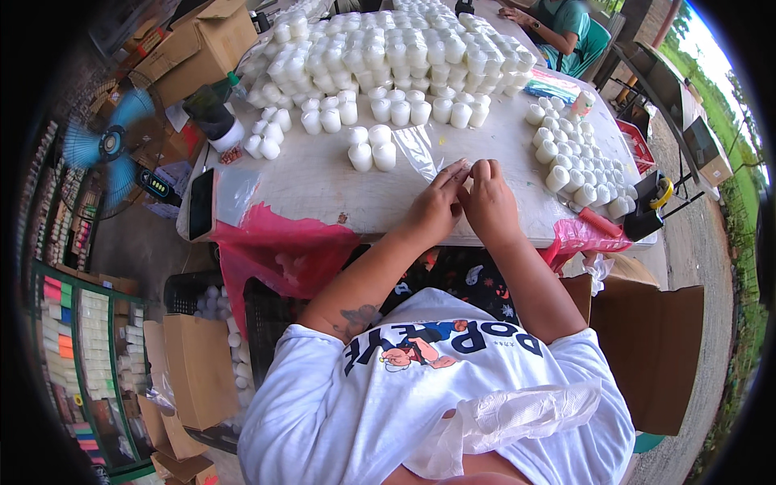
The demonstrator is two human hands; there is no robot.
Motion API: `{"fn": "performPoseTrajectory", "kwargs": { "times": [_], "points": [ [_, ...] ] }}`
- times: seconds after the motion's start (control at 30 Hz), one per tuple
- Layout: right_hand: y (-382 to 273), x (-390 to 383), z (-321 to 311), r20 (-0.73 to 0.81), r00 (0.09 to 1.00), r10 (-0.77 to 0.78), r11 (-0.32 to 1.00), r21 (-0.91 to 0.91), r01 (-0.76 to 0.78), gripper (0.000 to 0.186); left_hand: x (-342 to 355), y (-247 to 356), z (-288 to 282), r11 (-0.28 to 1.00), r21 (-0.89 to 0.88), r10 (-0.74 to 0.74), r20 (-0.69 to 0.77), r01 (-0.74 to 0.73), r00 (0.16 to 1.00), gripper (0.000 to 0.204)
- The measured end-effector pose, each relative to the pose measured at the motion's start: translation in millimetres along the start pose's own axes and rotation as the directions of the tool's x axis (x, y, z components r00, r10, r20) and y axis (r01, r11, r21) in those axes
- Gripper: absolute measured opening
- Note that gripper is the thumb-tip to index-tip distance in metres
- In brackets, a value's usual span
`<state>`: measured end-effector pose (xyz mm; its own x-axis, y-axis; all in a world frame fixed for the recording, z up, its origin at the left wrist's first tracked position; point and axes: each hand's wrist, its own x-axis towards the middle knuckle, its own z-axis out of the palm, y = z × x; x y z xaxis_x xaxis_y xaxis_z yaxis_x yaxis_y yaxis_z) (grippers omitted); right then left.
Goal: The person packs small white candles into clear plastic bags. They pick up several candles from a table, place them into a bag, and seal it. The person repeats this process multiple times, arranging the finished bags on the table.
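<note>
My left hand (439, 200) and my right hand (490, 199) meet over the table's near half, fingers bent and pressed together. A clear plastic bag (418, 151) runs from the fingers away across the tabletop; both hands seem to pinch its near end, though the fingers mostly hide that end. Just left of the bag stands a small cluster of white votive candles (372, 149). Behind it are short rows of similar candles (400, 107), and farther back rises a big stack of plastic-wrapped candle packs (388, 52).
More loose candles (574, 153) stand at the right, near a black tape dispenser (644, 206). A phone (202, 204) lies at the left edge. Pink plastic (283, 250) hangs over the front. A blue fan (109, 145) stands left; another person (562, 32) sits at the far right.
</note>
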<state>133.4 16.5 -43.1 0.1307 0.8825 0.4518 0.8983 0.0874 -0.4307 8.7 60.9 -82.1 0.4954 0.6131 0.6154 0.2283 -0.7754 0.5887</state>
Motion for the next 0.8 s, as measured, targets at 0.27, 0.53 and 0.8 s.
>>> {"fn": "performPoseTrajectory", "kwargs": {
  "times": [0.27,0.53,0.8],
  "points": [
    [35.1,9.8,-28.2,0.086,0.988,0.131,0.942,0.299,-0.151,0.047,-5.8,-3.2,-1.8,0.996,0.040,-0.071,-0.067,0.074,0.995,0.052],
    [23.4,-22.9,-1.1,-0.204,0.948,-0.246,0.916,0.270,0.296,0.027,-1.7,1.0,-3.9,1.000,0.004,0.004,-0.042,-0.004,0.999,0.047],
    [19.2,-41.6,-24.6,-0.003,0.997,-0.079,0.930,0.360,0.075,0.039,-1.1,-2.2,-9.1,1.000,-0.001,0.020,-0.022,-0.020,1.000,0.055]
  ]
}}
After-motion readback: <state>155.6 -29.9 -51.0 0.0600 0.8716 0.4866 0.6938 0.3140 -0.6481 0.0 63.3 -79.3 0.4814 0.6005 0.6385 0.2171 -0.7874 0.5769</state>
